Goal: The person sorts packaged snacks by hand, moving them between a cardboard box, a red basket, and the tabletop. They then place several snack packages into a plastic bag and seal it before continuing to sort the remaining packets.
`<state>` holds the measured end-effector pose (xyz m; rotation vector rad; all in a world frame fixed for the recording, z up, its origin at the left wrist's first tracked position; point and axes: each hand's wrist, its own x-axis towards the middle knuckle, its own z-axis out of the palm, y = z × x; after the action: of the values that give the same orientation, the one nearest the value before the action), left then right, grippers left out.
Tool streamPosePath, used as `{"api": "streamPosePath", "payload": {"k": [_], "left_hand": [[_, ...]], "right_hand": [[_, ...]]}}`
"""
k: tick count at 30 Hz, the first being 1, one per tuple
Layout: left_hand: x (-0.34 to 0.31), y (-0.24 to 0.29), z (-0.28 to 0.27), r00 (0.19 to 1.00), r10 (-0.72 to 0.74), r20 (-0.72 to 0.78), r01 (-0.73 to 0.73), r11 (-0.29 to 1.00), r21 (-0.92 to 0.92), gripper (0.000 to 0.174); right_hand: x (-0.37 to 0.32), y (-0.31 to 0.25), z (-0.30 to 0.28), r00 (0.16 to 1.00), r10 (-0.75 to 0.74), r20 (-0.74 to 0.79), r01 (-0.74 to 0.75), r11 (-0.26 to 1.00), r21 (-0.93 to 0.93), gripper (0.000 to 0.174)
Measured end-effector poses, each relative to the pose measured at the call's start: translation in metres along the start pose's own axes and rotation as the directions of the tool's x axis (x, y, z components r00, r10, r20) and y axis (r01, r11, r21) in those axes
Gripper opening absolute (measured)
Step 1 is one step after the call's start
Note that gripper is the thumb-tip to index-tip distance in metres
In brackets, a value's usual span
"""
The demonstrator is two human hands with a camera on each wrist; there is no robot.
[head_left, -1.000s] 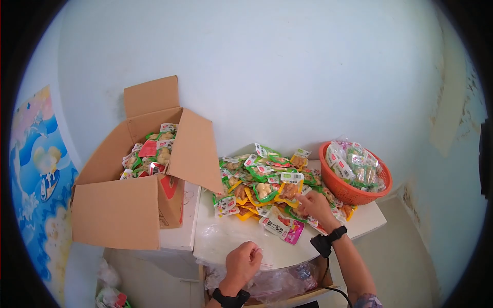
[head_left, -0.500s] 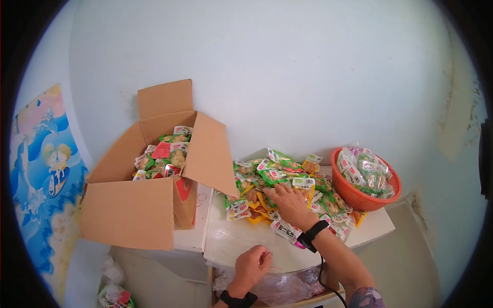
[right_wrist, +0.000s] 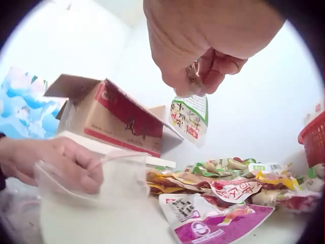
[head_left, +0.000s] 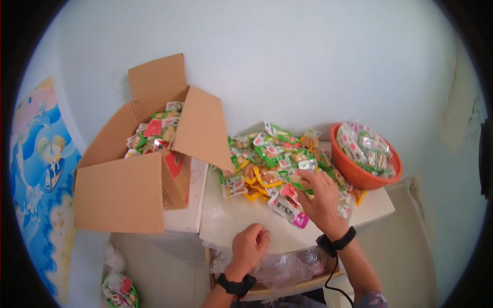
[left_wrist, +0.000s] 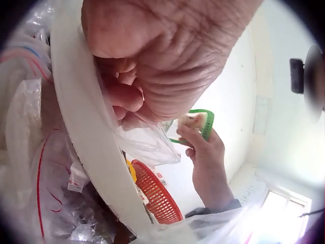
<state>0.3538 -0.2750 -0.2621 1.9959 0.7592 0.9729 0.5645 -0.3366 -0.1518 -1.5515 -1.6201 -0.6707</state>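
Observation:
My right hand is over the front of a heap of snack packets on the white table. It pinches a green-edged snack packet, which hangs below the fingers in the right wrist view. At the table's front edge, my left hand has curled fingers gripping a clear plastic bag. The bag's film also shows below that hand in the left wrist view. A white and purple packet lies at the heap's near side, under the right hand's side of the table.
An open cardboard box full of similar packets stands at the left. At the right is an orange-red basket with bagged packets. Below the tabletop, an open drawer holds clear bags. More packets lie low at the left.
My right hand has reached into the heap, taken a green-edged packet and drawn back a little to the right with it. The left hand stays near the table edge. The head view has shifted.

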Motion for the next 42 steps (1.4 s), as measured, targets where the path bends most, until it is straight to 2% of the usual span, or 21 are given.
{"api": "streamPosePath", "payload": {"k": [2, 3, 5, 7, 8, 10, 11, 14, 15, 18, 19, 22, 25, 28, 31, 34, 37, 40, 42], "left_hand": [[0.0, 0.003, -0.002, 0.999, -0.025, 0.022, 0.025, 0.999, -0.033, 0.013], [0.0, 0.005, -0.003, 0.998, -0.043, 0.036, 0.045, 0.997, -0.062, 0.013], [0.0, 0.007, -0.006, 0.995, -0.075, 0.067, 0.082, 0.991, -0.108, 0.013], [0.001, 0.01, -0.009, 0.99, -0.095, 0.102, 0.109, 0.984, -0.14, 0.012], [0.0, 0.01, -0.01, 0.987, -0.106, 0.12, 0.124, 0.979, -0.162, 0.011], [0.0, 0.012, -0.012, 0.979, -0.126, 0.158, 0.157, 0.966, -0.204, 0.009], [0.0, 0.016, -0.013, 0.98, -0.111, 0.163, 0.139, 0.976, -0.171, 0.008], [-0.002, 0.037, -0.018, 0.981, -0.084, 0.177, 0.102, 0.991, -0.093, 0.007], [-0.002, 0.044, -0.017, 0.981, -0.082, 0.178, 0.098, 0.992, -0.083, 0.008], [-0.004, 0.058, -0.012, 0.985, -0.057, 0.163, 0.063, 0.997, -0.032, 0.009], [-0.006, 0.061, -0.01, 0.987, -0.047, 0.154, 0.049, 0.999, -0.013, 0.01], [-0.011, 0.076, -0.005, 0.991, 0.056, 0.119, -0.064, 0.996, 0.065, 0.009], [-0.016, 0.08, 0.007, 0.979, 0.092, 0.179, -0.085, 0.995, -0.046, 0.009], [-0.017, 0.081, 0.015, 0.974, 0.065, 0.216, -0.05, 0.996, -0.07, 0.009], [-0.021, 0.072, 0.016, 0.984, -0.012, 0.177, 0.043, 0.984, -0.174, 0.009], [-0.022, 0.063, 0.014, 0.984, -0.054, 0.171, 0.093, 0.969, -0.229, 0.008], [-0.022, 0.061, 0.018, 0.986, -0.036, 0.163, 0.077, 0.965, -0.253, 0.009], [-0.018, 0.068, 0.015, 0.981, 0.086, 0.175, -0.063, 0.989, -0.132, 0.009], [-0.014, 0.072, 0.011, 0.962, 0.142, 0.233, -0.108, 0.983, -0.152, 0.01]], "right_hand": [[-0.016, -0.005, -0.02, 0.996, 0.092, 0.003, -0.091, 0.986, 0.136, 0.042], [-0.023, -0.014, -0.031, 0.978, 0.209, 0.022, -0.208, 0.948, 0.241, 0.034], [-0.041, -0.017, -0.05, 0.912, 0.371, 0.177, -0.41, 0.844, 0.346, 0.03], [-0.06, -0.015, -0.065, 0.789, 0.506, 0.348, -0.614, 0.675, 0.41, 0.026], [-0.072, -0.013, -0.065, 0.752, 0.539, 0.378, -0.655, 0.555, 0.512, 0.025], [-0.094, -0.008, -0.062, 0.679, 0.581, 0.448, -0.683, 0.277, 0.676, 0.023], [-0.094, -0.016, -0.065, 0.7, 0.54, 0.467, -0.648, 0.206, 0.733, 0.021], [-0.098, -0.023, -0.064, 0.643, 0.555, 0.527, -0.703, 0.155, 0.694, 0.022], [-0.103, -0.021, -0.056, 0.646, 0.534, 0.545, -0.716, 0.178, 0.675, 0.023], [-0.092, -0.021, -0.058, 0.733, 0.406, 0.546, -0.677, 0.519, 0.522, 0.024], [-0.095, -0.019, -0.052, 0.784, 0.353, 0.51, -0.613, 0.566, 0.55, 0.026], [-0.093, -0.012, -0.052, 0.758, 0.24, 0.607, -0.544, 0.747, 0.384, 0.03], [-0.098, -0.01, -0.043, 0.768, 0.188, 0.613, -0.488, 0.792, 0.368, 0.035], [-0.094, -0.01, -0.038, 0.732, 0.282, 0.62, -0.627, 0.634, 0.452, 0.043], [-0.094, -0.011, -0.041, 0.664, 0.285, 0.691, -0.728, 0.457, 0.511, 0.048], [-0.115, -0.023, -0.016, 0.629, 0.315, 0.711, -0.763, 0.073, 0.642, 0.05], [-0.13, -0.032, 0.005, 0.629, 0.368, 0.685, -0.728, -0.029, 0.685, 0.045], [-0.118, -0.036, 0.008, 0.618, 0.344, 0.706, -0.74, -0.046, 0.671, 0.043], [-0.112, -0.03, 0.012, 0.647, 0.27, 0.713, -0.737, -0.017, 0.676, 0.04]]}}
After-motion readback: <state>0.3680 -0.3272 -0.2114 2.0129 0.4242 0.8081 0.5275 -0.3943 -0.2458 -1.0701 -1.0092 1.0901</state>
